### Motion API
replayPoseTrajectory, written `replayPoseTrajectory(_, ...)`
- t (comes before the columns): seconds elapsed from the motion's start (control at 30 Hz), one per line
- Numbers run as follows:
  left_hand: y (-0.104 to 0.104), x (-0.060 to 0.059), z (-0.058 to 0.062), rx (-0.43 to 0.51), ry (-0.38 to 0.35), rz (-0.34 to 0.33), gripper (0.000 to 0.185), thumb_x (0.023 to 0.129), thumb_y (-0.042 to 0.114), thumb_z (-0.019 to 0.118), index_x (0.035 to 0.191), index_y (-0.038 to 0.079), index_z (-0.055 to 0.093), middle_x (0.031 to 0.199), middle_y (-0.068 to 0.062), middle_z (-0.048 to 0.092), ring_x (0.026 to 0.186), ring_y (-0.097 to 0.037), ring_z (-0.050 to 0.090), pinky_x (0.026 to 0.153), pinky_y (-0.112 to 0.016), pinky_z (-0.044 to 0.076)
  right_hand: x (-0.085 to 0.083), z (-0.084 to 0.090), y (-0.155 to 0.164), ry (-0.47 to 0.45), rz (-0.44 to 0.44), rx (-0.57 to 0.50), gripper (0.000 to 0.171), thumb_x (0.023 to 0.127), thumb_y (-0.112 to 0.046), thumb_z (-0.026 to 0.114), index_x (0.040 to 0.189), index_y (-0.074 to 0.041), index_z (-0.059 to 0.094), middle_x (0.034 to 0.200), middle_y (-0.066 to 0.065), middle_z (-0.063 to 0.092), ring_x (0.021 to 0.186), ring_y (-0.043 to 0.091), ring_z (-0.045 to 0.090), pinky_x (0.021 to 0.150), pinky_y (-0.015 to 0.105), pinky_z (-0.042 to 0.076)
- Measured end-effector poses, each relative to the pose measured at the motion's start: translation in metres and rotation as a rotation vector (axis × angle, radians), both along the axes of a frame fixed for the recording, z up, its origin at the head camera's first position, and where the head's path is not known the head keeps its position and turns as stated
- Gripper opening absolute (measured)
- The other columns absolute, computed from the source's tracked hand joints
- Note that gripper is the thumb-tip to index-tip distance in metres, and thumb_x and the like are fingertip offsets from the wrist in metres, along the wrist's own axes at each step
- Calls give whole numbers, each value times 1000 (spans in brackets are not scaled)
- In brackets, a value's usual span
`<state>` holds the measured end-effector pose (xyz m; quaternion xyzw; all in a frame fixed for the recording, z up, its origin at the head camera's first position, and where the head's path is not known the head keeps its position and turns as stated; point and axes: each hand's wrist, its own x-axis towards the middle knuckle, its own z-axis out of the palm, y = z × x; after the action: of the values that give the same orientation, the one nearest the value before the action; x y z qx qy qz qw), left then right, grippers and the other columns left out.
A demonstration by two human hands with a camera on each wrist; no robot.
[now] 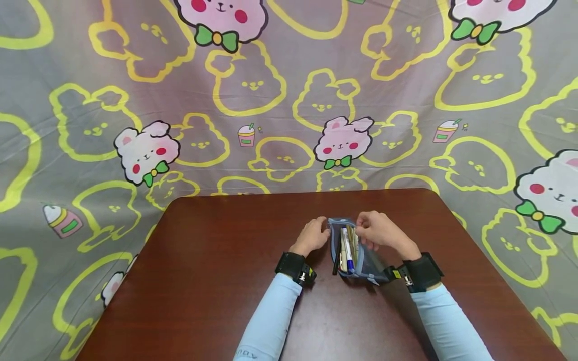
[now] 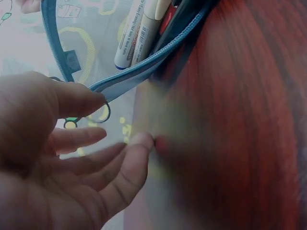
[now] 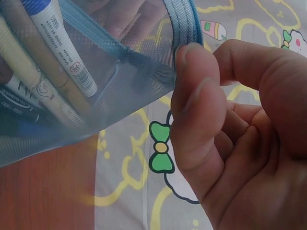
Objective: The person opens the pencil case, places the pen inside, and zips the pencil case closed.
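Note:
A blue mesh pencil case (image 1: 372, 265) lies on the table with its zipped mouth apart. Inside are a white marker with a blue end (image 1: 349, 258), beige pens and a black pen (image 1: 336, 263). My right hand (image 1: 381, 231) pinches the zipper edge (image 3: 184, 21) of the case between thumb and fingers. At the other side of the mouth, my left hand (image 1: 311, 235) has its fingers loosely bent and parted. One finger lies against the case's corner, by a thin ring (image 2: 106, 112), in the left wrist view; the hand does not visibly grip it.
The brown wooden table (image 1: 217, 281) extends around the case on all sides. A grey curtain with cartoon bears and rabbits (image 1: 280, 100) hangs behind the table's far edge. Black wrist straps (image 1: 422, 272) with cameras sit on both wrists, the right one near the case.

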<state>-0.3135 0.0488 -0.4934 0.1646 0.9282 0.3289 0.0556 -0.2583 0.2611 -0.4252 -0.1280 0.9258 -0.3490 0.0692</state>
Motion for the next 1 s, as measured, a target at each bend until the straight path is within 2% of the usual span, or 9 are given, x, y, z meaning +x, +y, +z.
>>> replayPoseTrajectory(0.1, -1, -2, -4, 29, 30, -12, 32, 99, 26, 55, 126, 10, 61, 118, -7, 67, 105, -20, 64, 86, -34, 51, 0, 0, -2, -3, 10, 2, 5, 93, -12, 58, 94, -6, 58, 62, 4, 61, 46, 20, 57, 46, 34, 51)
replayPoseTrajectory(0.17, -1, -2, -6, 85, 21, -8, 23, 100, 26, 53, 111, 11, 66, 100, -4, 69, 87, -16, 66, 73, -29, 51, -1, 0, -3, -7, 17, 6, 5, 92, -12, 58, 93, -7, 58, 62, 4, 61, 47, 20, 57, 46, 33, 51)
replayPoseTrajectory(0.23, -1, -2, -7, 172, -17, -6, 22, 102, 26, 50, 100, 10, 65, 87, -3, 66, 74, -13, 65, 63, -26, 51, -1, 0, -4, -10, 27, 11, 4, 92, -12, 57, 92, -8, 58, 63, 4, 61, 47, 19, 57, 46, 33, 51)
replayPoseTrajectory(0.33, 1, 0, -7, 318, -103, -12, 26, 105, 25, 44, 97, 7, 62, 83, -7, 64, 67, -16, 69, 55, -26, 54, -5, 0, -5, -28, 62, 24, 8, 94, -15, 56, 92, -8, 59, 65, 8, 63, 46, 19, 57, 45, 34, 50)
replayPoseTrajectory(0.53, 7, 5, -3, 567, -293, -22, 27, 107, 22, 38, 99, 2, 55, 86, -13, 64, 64, -25, 72, 54, -38, 58, -28, 0, -1, -13, 114, 35, 23, 100, -25, 55, 103, -3, 61, 69, 16, 65, 45, 21, 55, 44, 32, 46)
replayPoseTrajectory(0.77, 13, 6, 14, 751, -408, -107, 29, 108, 21, 31, 103, -1, 50, 88, -14, 63, 69, -29, 73, 61, -43, 59, -64, -2, 10, 36, 32, 20, 27, 103, -28, 50, 110, -5, 60, 71, 7, 57, 52, 22, 54, 50, 36, 48)
replayPoseTrajectory(0.83, 14, 5, 18, 770, -434, -137, 30, 109, 21, 30, 104, -2, 49, 90, -16, 64, 74, -31, 74, 64, -43, 60, -72, -7, 13, 51, 49, 26, 26, 102, -27, 51, 114, -7, 62, 83, 7, 63, 64, 23, 60, 61, 38, 53)
replayPoseTrajectory(0.9, 15, 4, 20, 777, -443, -145, 30, 109, 22, 29, 103, -1, 48, 90, -16, 64, 75, -31, 74, 66, -44, 60, -82, -14, 13, 76, 128, 6, 25, 101, -24, 53, 119, -10, 63, 99, 8, 68, 81, 24, 65, 74, 43, 55)
replayPoseTrajectory(1.0, 16, 3, 22, 757, -436, -149, 31, 109, 22, 29, 101, -1, 49, 89, -16, 63, 75, -31, 73, 69, -47, 59, -95, -23, 12, 71, 276, -86, 29, 101, -20, 53, 127, -13, 63, 127, 10, 64, 116, 29, 60, 98, 52, 48)
